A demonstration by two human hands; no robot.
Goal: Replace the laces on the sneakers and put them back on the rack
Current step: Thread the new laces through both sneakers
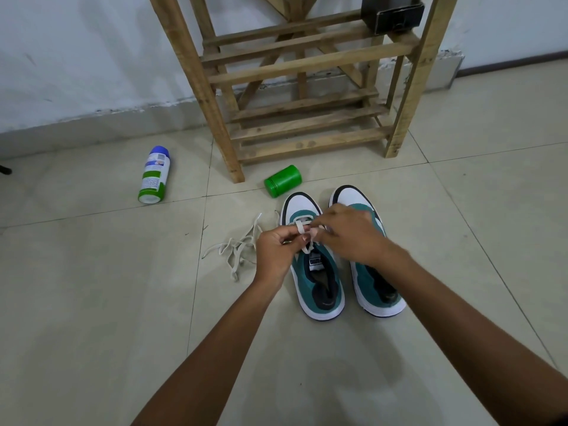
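Teal-and-white sneakers [319,272] side by side on tiled floor [92,302], left hand [275,252] and right hand [349,233] pinching white lace [302,229] over left shoe, wooden slatted rack [307,87] behind.

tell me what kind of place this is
Probably a home entryway or utility corner, though that is a guess. A person works on the tiled floor beside a wooden shoe rack standing against a scuffed white wall, with sneakers and a spray can on the floor.
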